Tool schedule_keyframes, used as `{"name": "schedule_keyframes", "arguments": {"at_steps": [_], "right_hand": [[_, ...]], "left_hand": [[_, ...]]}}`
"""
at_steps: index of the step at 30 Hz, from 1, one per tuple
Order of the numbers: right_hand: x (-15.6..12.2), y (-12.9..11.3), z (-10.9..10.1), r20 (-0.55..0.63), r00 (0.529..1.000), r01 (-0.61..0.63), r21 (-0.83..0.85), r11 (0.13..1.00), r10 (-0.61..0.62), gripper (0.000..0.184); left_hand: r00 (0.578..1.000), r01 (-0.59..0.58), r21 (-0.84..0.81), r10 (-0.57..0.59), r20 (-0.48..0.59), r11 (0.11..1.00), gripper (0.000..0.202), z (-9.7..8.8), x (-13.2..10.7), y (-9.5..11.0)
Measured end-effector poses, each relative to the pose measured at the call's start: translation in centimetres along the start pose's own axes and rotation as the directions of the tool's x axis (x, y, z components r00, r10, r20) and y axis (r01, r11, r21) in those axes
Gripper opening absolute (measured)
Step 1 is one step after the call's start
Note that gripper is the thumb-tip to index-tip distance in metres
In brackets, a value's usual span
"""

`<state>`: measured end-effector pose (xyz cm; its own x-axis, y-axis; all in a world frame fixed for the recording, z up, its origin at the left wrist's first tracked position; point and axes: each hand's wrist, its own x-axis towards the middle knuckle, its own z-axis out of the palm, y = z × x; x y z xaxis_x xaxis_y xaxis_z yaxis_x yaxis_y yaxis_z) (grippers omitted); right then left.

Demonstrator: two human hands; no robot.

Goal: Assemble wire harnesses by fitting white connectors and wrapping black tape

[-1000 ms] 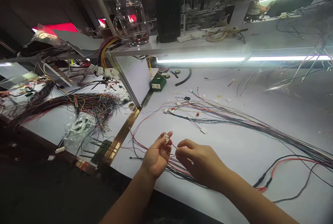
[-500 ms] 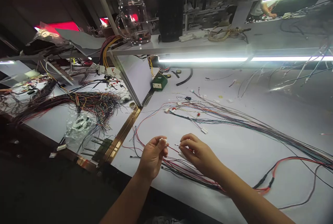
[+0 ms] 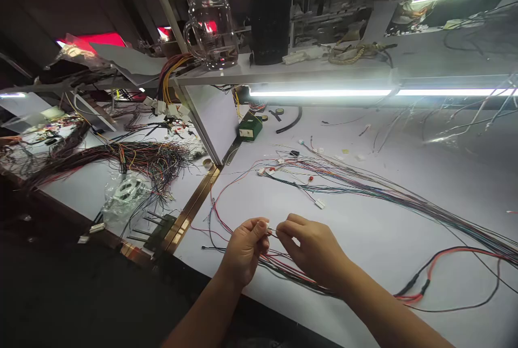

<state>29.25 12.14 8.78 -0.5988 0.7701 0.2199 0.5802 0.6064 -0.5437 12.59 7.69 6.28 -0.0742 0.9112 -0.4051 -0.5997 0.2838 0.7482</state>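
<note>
My left hand (image 3: 246, 248) is curled closed above the near edge of the white table (image 3: 364, 229), pinching a small white connector that its fingers now mostly hide. My right hand (image 3: 313, 248) is close beside it, thumb and forefinger pinched on the metal tip of a thin wire, which points at the left fingertips. Red and dark wires (image 3: 283, 270) run under both hands towards the right.
A long bundle of coloured wires (image 3: 384, 191) crosses the table to the right. A red and black lead (image 3: 429, 275) lies near the front right. A green box (image 3: 250, 128) sits at the back. Tangled wires (image 3: 133, 156) cover the left bench. A light strip (image 3: 364, 91) glows under the shelf.
My left hand has lowered and closed tighter over the white connector. My right hand brought the wire tip back up against the left fingertips.
</note>
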Motion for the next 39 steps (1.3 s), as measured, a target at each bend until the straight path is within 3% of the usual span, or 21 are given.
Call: {"name": "schedule_keyframes", "arguments": {"at_steps": [6,10,13,20,31,37,39], "right_hand": [[-0.4,0.1,0.2,-0.024,0.996,0.077,-0.279,0.957,-0.087,0.020],[-0.5,-0.2,0.8,-0.023,0.994,0.098,-0.309,0.946,-0.111,0.015],[-0.4,-0.5,1.2,-0.044,0.994,0.090,-0.241,0.966,-0.104,0.016],[-0.5,-0.6,1.4,-0.059,0.998,0.030,0.096,0.995,-0.025,0.027],[-0.3,-0.1,2.7,0.051,0.999,-0.025,0.183,0.983,0.016,0.032],[-0.1,-0.6,2.1,0.047,0.996,-0.092,0.330,0.939,0.081,0.028],[-0.1,-0.8,1.5,0.125,0.987,-0.143,0.403,0.904,0.100,0.029]], "left_hand": [[0.999,-0.038,0.074,0.040,-0.028,0.997,0.030,-0.3,0.0,-0.4],[0.991,-0.116,0.298,0.130,-0.028,0.948,0.030,-0.3,-0.3,-0.9],[0.987,-0.147,0.361,0.160,-0.007,0.921,0.029,-0.4,-0.5,-1.0],[0.992,-0.128,0.260,0.123,0.033,0.957,0.028,-0.9,-0.6,-0.6],[0.989,-0.073,0.403,0.013,0.150,0.912,0.030,-1.9,-0.7,0.7],[0.992,-0.123,0.358,0.106,0.068,0.925,0.027,-2.0,-0.5,-0.1],[0.982,-0.189,0.407,0.171,0.080,0.894,0.024,-2.2,-0.6,0.1]]}}
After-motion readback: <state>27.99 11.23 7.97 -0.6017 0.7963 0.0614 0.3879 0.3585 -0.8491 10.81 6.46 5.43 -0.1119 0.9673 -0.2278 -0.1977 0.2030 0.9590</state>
